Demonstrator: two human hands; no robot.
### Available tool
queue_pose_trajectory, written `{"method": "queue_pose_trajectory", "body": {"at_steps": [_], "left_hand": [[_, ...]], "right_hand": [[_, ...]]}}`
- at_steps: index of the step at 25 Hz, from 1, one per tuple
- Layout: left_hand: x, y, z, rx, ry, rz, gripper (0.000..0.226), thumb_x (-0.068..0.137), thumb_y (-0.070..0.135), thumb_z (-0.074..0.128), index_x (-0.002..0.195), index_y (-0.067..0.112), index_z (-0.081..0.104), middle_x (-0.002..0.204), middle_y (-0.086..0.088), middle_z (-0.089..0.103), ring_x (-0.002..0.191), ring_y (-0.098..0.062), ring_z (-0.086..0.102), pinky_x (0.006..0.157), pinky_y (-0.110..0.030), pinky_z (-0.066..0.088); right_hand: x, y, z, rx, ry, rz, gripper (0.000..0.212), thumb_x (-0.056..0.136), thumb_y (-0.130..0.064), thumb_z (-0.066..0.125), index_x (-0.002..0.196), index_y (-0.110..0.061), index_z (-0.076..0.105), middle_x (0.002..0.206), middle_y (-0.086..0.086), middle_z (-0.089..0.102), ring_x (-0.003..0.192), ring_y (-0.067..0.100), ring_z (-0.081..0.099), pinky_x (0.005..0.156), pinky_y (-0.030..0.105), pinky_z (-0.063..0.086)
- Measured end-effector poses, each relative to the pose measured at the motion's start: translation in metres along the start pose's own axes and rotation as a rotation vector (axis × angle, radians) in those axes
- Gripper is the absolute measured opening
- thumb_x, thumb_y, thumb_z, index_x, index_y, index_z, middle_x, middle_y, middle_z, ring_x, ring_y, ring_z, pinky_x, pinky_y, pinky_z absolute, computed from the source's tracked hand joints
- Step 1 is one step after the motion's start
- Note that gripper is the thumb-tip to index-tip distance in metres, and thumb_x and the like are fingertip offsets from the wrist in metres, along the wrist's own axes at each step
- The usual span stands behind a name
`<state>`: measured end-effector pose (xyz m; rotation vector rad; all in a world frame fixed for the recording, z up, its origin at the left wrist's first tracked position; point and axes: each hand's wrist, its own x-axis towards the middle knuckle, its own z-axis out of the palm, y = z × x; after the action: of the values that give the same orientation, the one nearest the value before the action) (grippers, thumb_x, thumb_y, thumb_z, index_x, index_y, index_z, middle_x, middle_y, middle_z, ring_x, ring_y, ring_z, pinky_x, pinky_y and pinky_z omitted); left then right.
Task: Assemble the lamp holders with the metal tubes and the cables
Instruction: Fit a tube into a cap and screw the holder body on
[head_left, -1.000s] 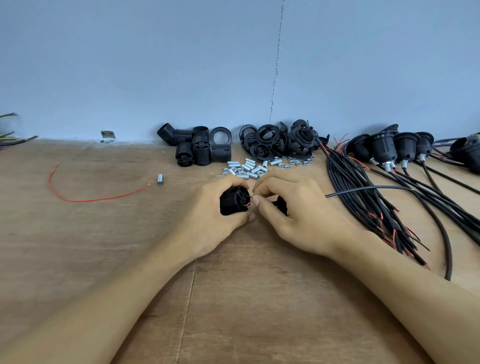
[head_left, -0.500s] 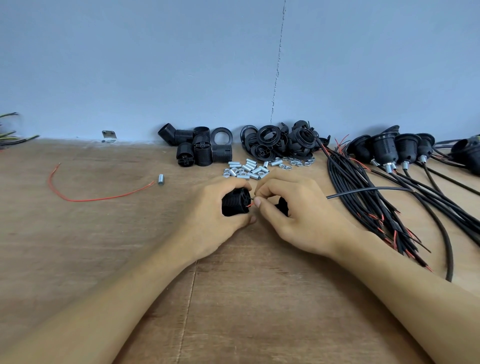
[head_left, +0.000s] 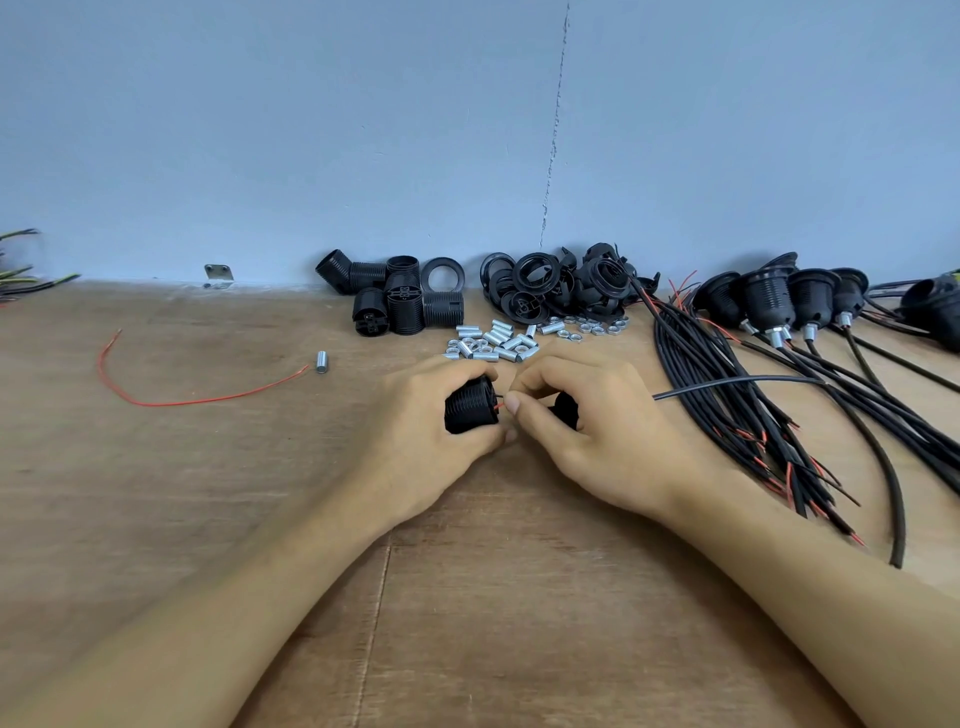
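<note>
– Plywood table runs under your forearms from the near edge. What are your hands doing in the middle of it?

– Your left hand is wrapped around a black ribbed plastic lamp holder that lies on its side. Your right hand pinches the thin red wire end poking from that holder. Its curled fingers also cover a second black plastic piece.

– And the cable?

– One round black cable leads from under your right hand towards the right edge. It crosses the bundle of black cables with red-tipped ends.

– Further out?

– Just beyond your knuckles lies a heap of short threaded silver metal tubes, with small silver nuts beside it. Towards the left edge, one lone silver tube sits just beside the tip of a loose red wire. Along the far edge, against the blue wall, you have black holder shells and a pile of black rings. Finished holders with cables sit towards the far right corner.
</note>
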<state>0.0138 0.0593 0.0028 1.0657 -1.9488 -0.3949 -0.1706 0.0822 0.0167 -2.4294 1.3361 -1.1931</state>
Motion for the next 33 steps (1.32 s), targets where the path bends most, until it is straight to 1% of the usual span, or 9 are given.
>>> {"method": "queue_pose_trajectory", "body": {"at_steps": [6,10,12,15,17,22,26,30,33], "left_hand": [[0.000,0.001,-0.001,0.012,-0.003,0.015,0.037,0.075,0.026,0.085,0.110,0.018,0.076,0.094,0.007,0.070,0.088,-0.008,0.063,0.078,-0.022,0.047],[0.000,0.000,0.001,0.041,-0.043,0.066,0.030,0.074,0.027,0.086,0.100,0.019,0.075,0.085,0.008,0.068,0.082,-0.010,0.062,0.074,-0.030,0.047],[0.000,-0.002,0.003,0.058,-0.053,0.091,0.028,0.075,0.034,0.082,0.097,0.021,0.073,0.082,0.009,0.067,0.080,-0.010,0.062,0.071,-0.031,0.047],[0.000,-0.004,0.005,0.038,0.002,0.060,0.041,0.072,0.052,0.066,0.100,0.024,0.074,0.080,0.011,0.068,0.078,-0.007,0.062,0.068,-0.022,0.046],[0.001,-0.007,0.006,0.040,0.009,0.057,0.042,0.072,0.055,0.062,0.099,0.025,0.074,0.079,0.012,0.067,0.077,-0.007,0.062,0.067,-0.019,0.045],[0.002,-0.006,0.010,0.034,-0.003,0.116,0.022,0.074,0.041,0.066,0.091,0.027,0.070,0.075,0.014,0.065,0.077,-0.007,0.061,0.065,-0.018,0.044],[0.003,-0.008,0.014,0.049,-0.001,0.126,0.025,0.074,0.046,0.063,0.092,0.029,0.069,0.076,0.013,0.065,0.077,-0.007,0.061,0.066,-0.025,0.046],[0.005,-0.010,0.014,0.020,0.019,0.147,0.030,0.073,0.048,0.067,0.096,0.030,0.070,0.080,0.016,0.068,0.081,-0.003,0.063,0.068,-0.018,0.046],[0.009,-0.012,0.013,0.030,0.076,0.135,0.029,0.070,0.044,0.070,0.097,0.032,0.068,0.075,0.028,0.059,0.082,0.008,0.058,0.068,-0.004,0.038]], "right_hand": [[-0.001,-0.001,0.003,0.052,-0.002,0.015,0.012,0.092,-0.006,0.068,0.080,-0.010,0.069,0.086,-0.004,0.068,0.085,0.006,0.062,0.081,0.014,0.044],[-0.002,0.001,0.007,0.038,-0.005,0.006,0.013,0.092,-0.007,0.066,0.080,-0.012,0.067,0.089,-0.005,0.066,0.086,0.009,0.061,0.081,0.025,0.050],[-0.003,0.002,0.008,0.042,-0.004,0.013,0.013,0.092,-0.007,0.065,0.081,-0.014,0.066,0.090,-0.007,0.064,0.086,0.009,0.061,0.079,0.028,0.051],[-0.003,0.001,0.008,0.035,0.011,0.002,0.013,0.091,-0.009,0.065,0.081,-0.017,0.065,0.092,-0.009,0.065,0.087,0.004,0.060,0.081,0.020,0.047],[-0.002,0.002,0.008,0.025,0.010,-0.004,0.013,0.091,-0.009,0.066,0.081,-0.017,0.065,0.093,-0.009,0.065,0.087,0.004,0.060,0.081,0.018,0.045],[-0.004,0.003,0.008,-0.008,0.004,-0.018,0.009,0.090,-0.009,0.065,0.083,-0.014,0.065,0.096,-0.009,0.063,0.088,0.011,0.062,0.080,0.036,0.052],[-0.004,0.003,0.009,-0.030,0.002,-0.011,0.007,0.090,-0.015,0.063,0.083,-0.013,0.065,0.099,-0.010,0.064,0.089,0.015,0.063,0.076,0.044,0.052],[-0.002,0.004,0.007,0.018,0.001,0.026,0.011,0.092,-0.012,0.066,0.082,-0.014,0.068,0.094,-0.011,0.065,0.089,0.014,0.063,0.079,0.040,0.052],[0.000,0.003,0.007,0.055,0.045,0.078,0.010,0.092,-0.010,0.069,0.084,-0.016,0.072,0.092,-0.009,0.069,0.090,0.007,0.063,0.082,0.025,0.048]]}}
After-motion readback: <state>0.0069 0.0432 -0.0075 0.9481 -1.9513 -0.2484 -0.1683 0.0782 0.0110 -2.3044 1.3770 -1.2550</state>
